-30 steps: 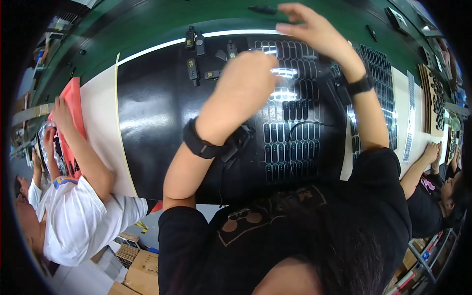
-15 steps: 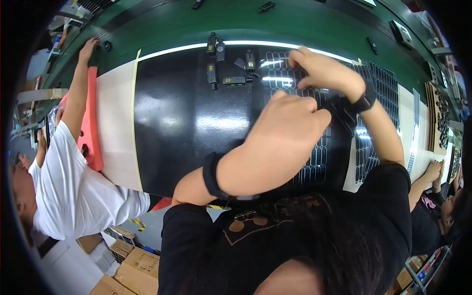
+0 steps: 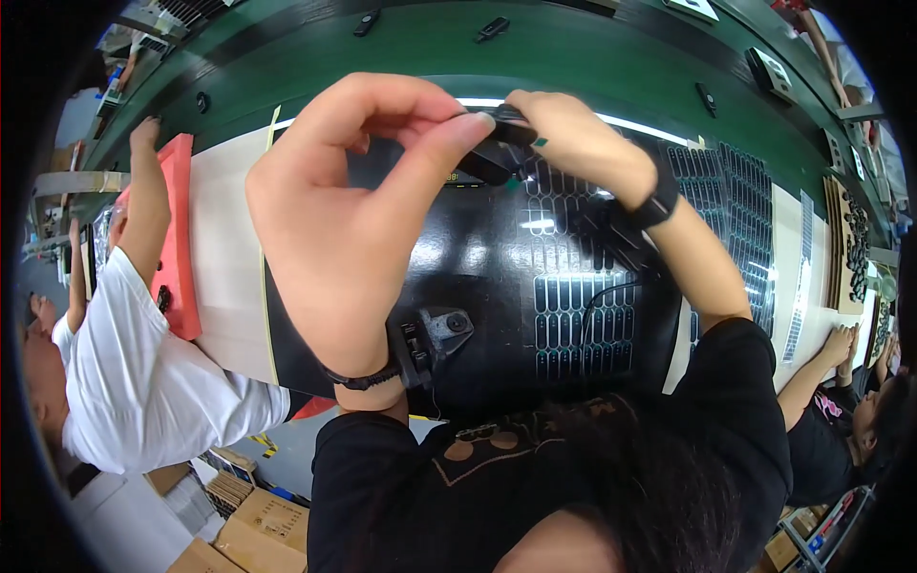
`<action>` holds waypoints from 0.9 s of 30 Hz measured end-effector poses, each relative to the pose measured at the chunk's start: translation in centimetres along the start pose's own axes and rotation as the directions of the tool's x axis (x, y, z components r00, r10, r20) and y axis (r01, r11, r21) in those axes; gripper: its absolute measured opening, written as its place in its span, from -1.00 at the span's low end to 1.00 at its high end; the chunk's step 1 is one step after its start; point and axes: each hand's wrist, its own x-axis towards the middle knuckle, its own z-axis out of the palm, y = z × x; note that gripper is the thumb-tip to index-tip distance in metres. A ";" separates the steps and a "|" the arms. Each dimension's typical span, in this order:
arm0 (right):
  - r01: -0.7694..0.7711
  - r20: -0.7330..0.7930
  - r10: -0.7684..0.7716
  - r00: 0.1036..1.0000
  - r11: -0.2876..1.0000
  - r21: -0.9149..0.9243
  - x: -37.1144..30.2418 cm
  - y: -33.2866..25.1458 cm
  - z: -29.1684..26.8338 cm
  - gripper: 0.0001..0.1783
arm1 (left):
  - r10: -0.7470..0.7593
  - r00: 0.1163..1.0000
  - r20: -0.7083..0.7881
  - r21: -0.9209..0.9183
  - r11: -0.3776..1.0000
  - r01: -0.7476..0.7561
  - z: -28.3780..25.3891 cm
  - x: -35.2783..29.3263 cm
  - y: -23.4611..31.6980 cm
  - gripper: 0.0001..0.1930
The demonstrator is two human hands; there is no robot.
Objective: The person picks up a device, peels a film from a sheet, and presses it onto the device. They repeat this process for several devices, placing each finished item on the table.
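Note:
My left hand [image 3: 330, 205] is raised over the black mat, its thumb and forefinger pinched at one end of a small black device [image 3: 511, 131]. My right hand [image 3: 564, 138] curls around the far side of that device, its fingertips mostly hidden. Small green tabs [image 3: 540, 142] show at the device's edge. Just below it is another dark piece [image 3: 490, 164]; whether it is held too I cannot make out. Partly behind my left hand, a device with a lit display [image 3: 466, 179] lies on the mat. Clear sheets of rounded oblong stickers [image 3: 583, 320] lie under my right forearm.
A green conveyor belt [image 3: 420, 48] runs along the far side, carrying scattered black devices [image 3: 492, 30]. A black gadget with a cable [image 3: 616, 239] lies by my right wrist. More sticker sheets [image 3: 745, 210] lie to the right. Co-workers sit on both sides; a red tray [image 3: 177, 239] is at left.
My left hand has moved left and up from over the sticker sheets, meeting my right hand at the black device. My right hand has shifted slightly left. The mat's sticker sheets are now more exposed.

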 end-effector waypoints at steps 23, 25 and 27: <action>0.209 -0.496 -0.057 0.867 0.944 0.257 -8.5 -6.5 -5.8 -0.62 | -0.156 0.967 0.203 -0.390 0.892 0.226 3.1 -0.2 -0.5 -0.93; 0.220 -0.506 -0.059 0.860 0.939 0.264 -8.4 -6.4 -5.6 -0.62 | -0.151 0.963 0.224 -0.400 0.887 0.232 3.3 -0.2 -0.6 -0.93; 0.249 -0.526 -0.070 0.847 0.928 0.277 -8.3 -6.3 -5.4 -0.62 | -0.147 0.968 0.204 -0.387 0.896 0.218 3.5 -0.3 -0.5 -0.93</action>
